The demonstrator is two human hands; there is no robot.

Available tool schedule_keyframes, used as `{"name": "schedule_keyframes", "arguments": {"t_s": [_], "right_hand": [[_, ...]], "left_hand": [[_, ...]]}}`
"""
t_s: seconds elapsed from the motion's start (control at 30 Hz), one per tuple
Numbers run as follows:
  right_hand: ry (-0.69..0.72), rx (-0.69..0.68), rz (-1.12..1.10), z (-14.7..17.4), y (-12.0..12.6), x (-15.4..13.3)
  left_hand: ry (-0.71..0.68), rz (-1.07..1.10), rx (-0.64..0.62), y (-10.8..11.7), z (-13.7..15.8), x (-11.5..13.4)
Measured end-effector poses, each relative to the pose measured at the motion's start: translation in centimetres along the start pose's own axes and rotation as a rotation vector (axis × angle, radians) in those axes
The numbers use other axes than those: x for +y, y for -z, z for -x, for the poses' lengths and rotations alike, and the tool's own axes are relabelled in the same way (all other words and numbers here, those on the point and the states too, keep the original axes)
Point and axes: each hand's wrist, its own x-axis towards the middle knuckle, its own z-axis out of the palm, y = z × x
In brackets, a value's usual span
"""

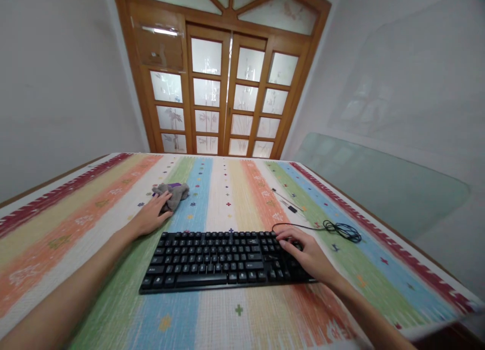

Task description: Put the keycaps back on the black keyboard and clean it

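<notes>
Two bare hands reach over a striped tablecloth [222,208]: the left hand [153,214] lies with its fingers over the near left side of a crumpled grey cloth [179,196], though whether they grip it cannot be told. Just nearer, a black keyboard [206,261] lies flat across the middle of the table, and the right hand [307,250] bends over its right end, fingers near the far edge, their hold unclear. Beyond that hand, a loosely coiled black cable [343,231] lies to the right, with a small black-ended item [292,209] farther back.
</notes>
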Motion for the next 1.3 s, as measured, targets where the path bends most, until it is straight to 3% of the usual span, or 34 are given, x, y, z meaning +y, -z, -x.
{"name": "schedule_keyframes", "arguments": {"t_s": [0.2,0.27,0.37,0.5,0.63,0.77,1.03,1.17,1.3], "right_hand": [[-0.018,0.209,0.418,1.0,5.6,4.9],[-0.076,0.311,0.603,0.9,7.9,7.7],[-0.227,0.39,0.776,0.7,10.8,11.9],[-0.484,0.346,0.695,0.6,13.0,15.8],[-0.53,0.304,0.534,0.8,13.3,17.2],[-0.461,0.246,0.532,1.5,13.3,17.2],[-0.51,0.122,0.465,2.3,13.0,14.6],[-0.476,0.087,0.368,0.2,10.9,11.0],[-0.351,0.072,0.222,-4.1,6.7,6.2]], "left_hand": [[-0.035,-0.013,0.11,2.1,2.3,0.4],[-0.044,0.011,0.145,2.4,3.3,1.4],[-0.006,0.083,0.082,2.4,4.6,3.4],[0.001,0.201,0.015,1.8,5.7,5.6],[-0.01,0.247,0.001,1.6,6.0,6.1],[-0.029,0.227,0.007,1.7,6.4,5.8],[-0.265,0.077,0.052,2.3,7.3,6.4],[-0.329,0.047,0.061,2.3,7.4,6.8],[-0.342,0.068,0.07,2.3,7.4,6.8]]}}
